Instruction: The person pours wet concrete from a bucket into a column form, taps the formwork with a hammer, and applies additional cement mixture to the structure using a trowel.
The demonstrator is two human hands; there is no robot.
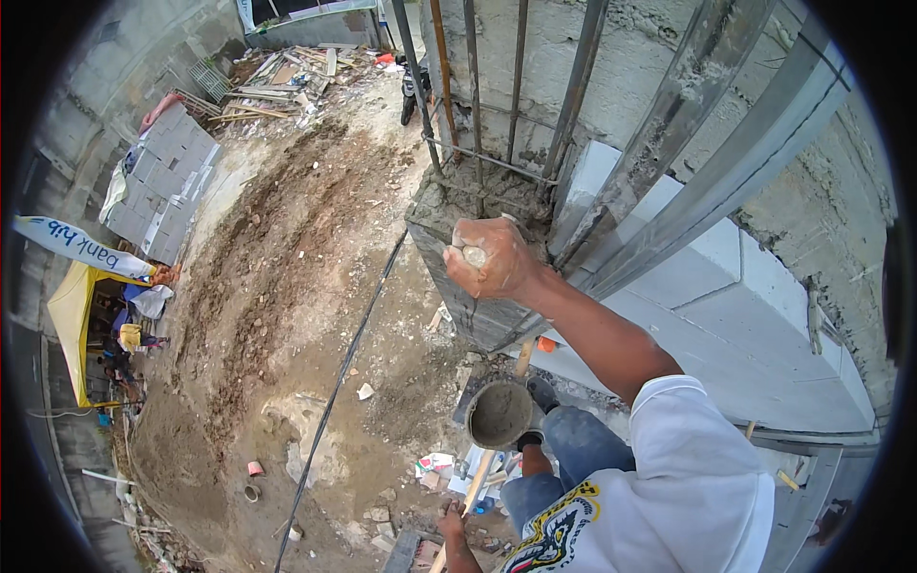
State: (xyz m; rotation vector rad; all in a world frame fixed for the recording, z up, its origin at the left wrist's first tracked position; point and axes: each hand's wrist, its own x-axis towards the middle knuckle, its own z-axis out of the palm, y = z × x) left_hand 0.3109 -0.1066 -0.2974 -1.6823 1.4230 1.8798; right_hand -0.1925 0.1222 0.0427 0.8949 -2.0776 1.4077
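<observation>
Lettering marks the banner (81, 246) off to my left and my shirt (669, 487), while my right hand (492, 258), arm stretched forward, closes round a pale-ended handle (474, 256) over the column (468, 304), and my left hand (452, 520), lower, grips a pole (480, 477), the bucket (490, 445) between them.

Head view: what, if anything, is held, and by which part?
Right hand: a pale round-ended object, gripped near that end, rest hidden. Left hand: at a wooden pole, grip unclear.
</observation>
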